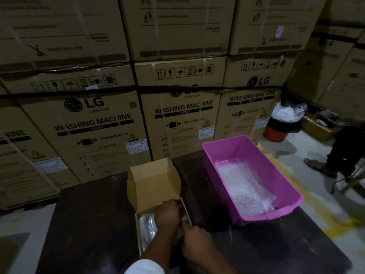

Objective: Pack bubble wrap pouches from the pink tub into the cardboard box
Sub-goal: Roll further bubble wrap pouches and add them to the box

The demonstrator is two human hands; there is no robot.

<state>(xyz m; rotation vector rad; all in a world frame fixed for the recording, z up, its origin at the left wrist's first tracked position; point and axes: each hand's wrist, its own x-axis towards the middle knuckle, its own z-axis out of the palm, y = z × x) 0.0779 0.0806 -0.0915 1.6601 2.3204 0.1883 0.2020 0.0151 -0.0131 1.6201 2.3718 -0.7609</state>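
Under both hands' fingers, pouches

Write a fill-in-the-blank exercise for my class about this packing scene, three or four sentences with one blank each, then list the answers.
1. The tub holding bubble wrap pouches is coloured ____.
2. Both hands, left hand and right hand, work at the small cardboard box, whose lid stands ____.
3. The tub sits to the ____ of that box.
4. The big cartons behind are printed "WASHING ____".

Answers: pink; open; right; MACHINE
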